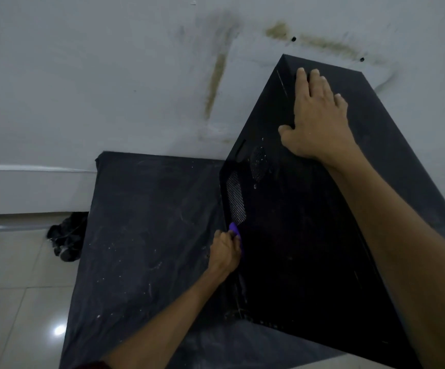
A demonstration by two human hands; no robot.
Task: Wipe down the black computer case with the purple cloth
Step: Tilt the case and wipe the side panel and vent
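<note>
— Purple cloth [235,230]: where have I got it?

— Bunched in your left hand [225,253], fingers curled round it, with only a tip showing at the hand's 12 o'clock. It's pressed against the left edge of the black computer case [309,222], just below the mesh vent [236,198].

— Other hand?

— Your right hand [314,121] is at 2 o'clock in view. It lies flat on the case's far panel with fingers straight and thumb over the edge. It grasps nothing and is bracing. I can't tell whether the case stands square or tipped.

— What goes wrong from here?

— Three things, as I judge it.
- **Snagging:** a stroke toward 12 o'clock takes the cloth over the mesh, where the fabric could catch. With so little cloth exposed, your knuckles could scrape the edge.
- **Sliding:** your push goes toward 3 o'clock. If your right hand eases, the case could slide or rock on the dark sheet [141,222] beneath it.
- **Grit:** the sheet is speckled with pale grit. If the cloth drops low at 6 o'clock, it could pick that up and drag it back across the panel.

— Anything nearby?

— A dark bundle [67,237] at 8 o'clock on the tiled floor [11,275], well apart from your hands. It's no concern.
</note>
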